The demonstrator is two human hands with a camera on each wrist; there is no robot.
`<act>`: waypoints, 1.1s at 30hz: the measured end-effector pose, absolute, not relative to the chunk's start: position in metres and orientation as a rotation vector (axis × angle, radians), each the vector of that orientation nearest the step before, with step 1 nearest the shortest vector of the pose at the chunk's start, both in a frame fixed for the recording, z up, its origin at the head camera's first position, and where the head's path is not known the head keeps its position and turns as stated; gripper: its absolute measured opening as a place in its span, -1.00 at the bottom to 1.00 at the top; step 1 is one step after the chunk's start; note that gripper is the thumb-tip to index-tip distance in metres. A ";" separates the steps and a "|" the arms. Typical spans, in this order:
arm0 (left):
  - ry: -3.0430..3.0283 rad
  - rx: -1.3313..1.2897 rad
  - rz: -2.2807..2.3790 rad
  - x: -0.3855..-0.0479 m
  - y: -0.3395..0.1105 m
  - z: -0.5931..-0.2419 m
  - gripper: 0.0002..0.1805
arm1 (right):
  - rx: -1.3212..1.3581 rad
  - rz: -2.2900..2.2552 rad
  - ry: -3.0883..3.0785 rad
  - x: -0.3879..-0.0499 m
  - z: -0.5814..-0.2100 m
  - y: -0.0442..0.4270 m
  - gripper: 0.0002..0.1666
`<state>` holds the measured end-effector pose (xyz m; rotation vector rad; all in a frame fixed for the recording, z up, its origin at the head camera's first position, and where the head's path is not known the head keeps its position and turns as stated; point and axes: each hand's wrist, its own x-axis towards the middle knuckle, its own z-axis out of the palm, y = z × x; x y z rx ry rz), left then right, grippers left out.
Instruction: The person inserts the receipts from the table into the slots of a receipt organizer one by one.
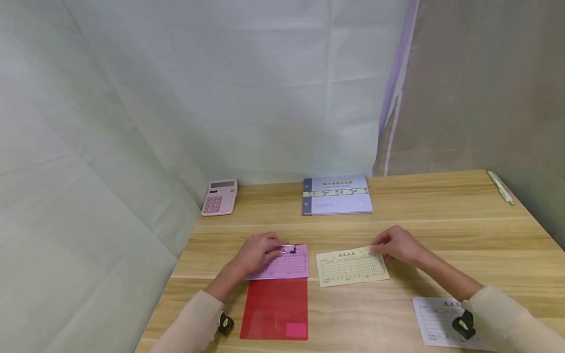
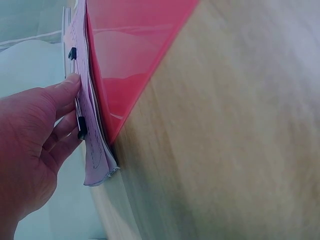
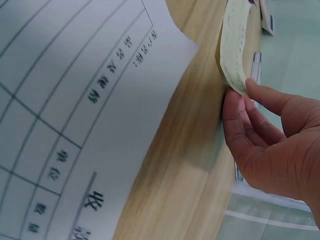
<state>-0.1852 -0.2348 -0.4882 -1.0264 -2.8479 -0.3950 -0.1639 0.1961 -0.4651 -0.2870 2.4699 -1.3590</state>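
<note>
The yellow slip (image 1: pixel 350 270), pale with a dark ruled grid, is on the table (image 1: pixel 353 318), its upper right corner pinched by the right hand (image 1: pixel 399 244). Left of it, the pink slip (image 1: pixel 289 267), similarly ruled, lies across the top of the red folder (image 1: pixel 271 311); the left hand (image 1: pixel 259 251) grips the black-ended wire clip (image 1: pixel 289 248) there. The white slip (image 3: pixel 95 110), nearer the right wrist, reads 客户名称, 品名及规格, 单位, 数量. Behind, the notebook (image 1: pixel 337 203) is titled 银行存款日记账.
</note>
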 end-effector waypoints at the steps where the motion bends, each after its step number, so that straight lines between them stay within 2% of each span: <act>1: -2.850 -1.025 -0.392 -0.185 -0.235 -0.488 -0.69 | -0.287 -1.359 2.476 -0.163 -0.465 0.196 -0.83; 6: -2.853 -1.023 -0.373 -0.184 -0.235 -0.487 -0.69 | -0.301 -1.351 2.510 -0.161 -0.467 0.193 -0.93; 14: -2.835 -1.039 -0.364 -0.183 -0.236 -0.487 -0.70 | -0.367 -1.399 2.493 -0.167 -0.457 0.181 -0.89; 24: -2.797 -1.072 -0.365 -0.183 -0.235 -0.488 -0.70 | -0.457 -1.445 2.455 -0.192 -0.417 0.154 -0.82; 29: -2.783 -1.078 -0.348 -0.185 -0.235 -0.491 -0.77 | -0.418 -1.453 2.414 -0.205 -0.402 0.140 -0.77; 33: -2.786 -1.077 -0.308 -0.185 -0.235 -0.491 -0.89 | -0.361 -1.469 2.343 -0.208 -0.404 0.123 -0.76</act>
